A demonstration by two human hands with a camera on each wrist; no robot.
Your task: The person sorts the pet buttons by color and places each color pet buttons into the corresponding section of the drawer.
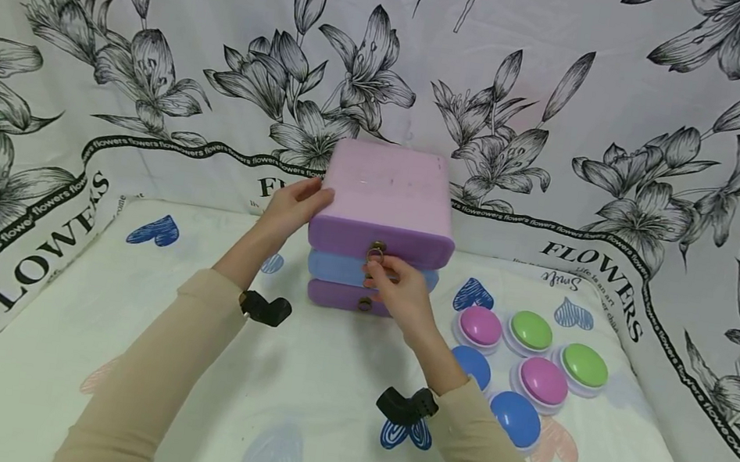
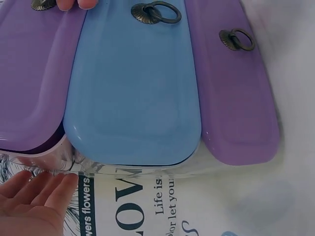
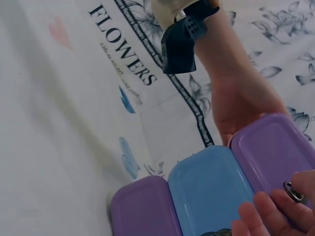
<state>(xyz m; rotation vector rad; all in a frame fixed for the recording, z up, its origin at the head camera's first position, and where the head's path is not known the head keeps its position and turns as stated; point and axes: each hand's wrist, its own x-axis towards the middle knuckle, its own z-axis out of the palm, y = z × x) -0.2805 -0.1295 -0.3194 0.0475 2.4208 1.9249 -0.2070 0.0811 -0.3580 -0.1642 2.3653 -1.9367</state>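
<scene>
A small pink chest of drawers [image 1: 391,183] stands at the middle, with three stacked drawers. My right hand [image 1: 406,299] pinches the brass ring pull [image 3: 294,192] of the top purple drawer [image 1: 344,237]. A narrow dark gap shows behind that drawer's front in the left wrist view. Against the chest's left side rests my left hand [image 1: 290,212], its fingers extended. Below the top drawer come a blue drawer [image 2: 130,88] and a bottom purple drawer [image 2: 236,98], each with its own ring pull.
Several round domed buttons, among them a pink one [image 1: 480,325], a green one [image 1: 531,329] and a blue one [image 1: 515,419], lie right of the chest. They sit on a pale cloth [image 1: 207,429] with printed hearts. A flower-printed curtain [image 1: 549,19] hangs close behind.
</scene>
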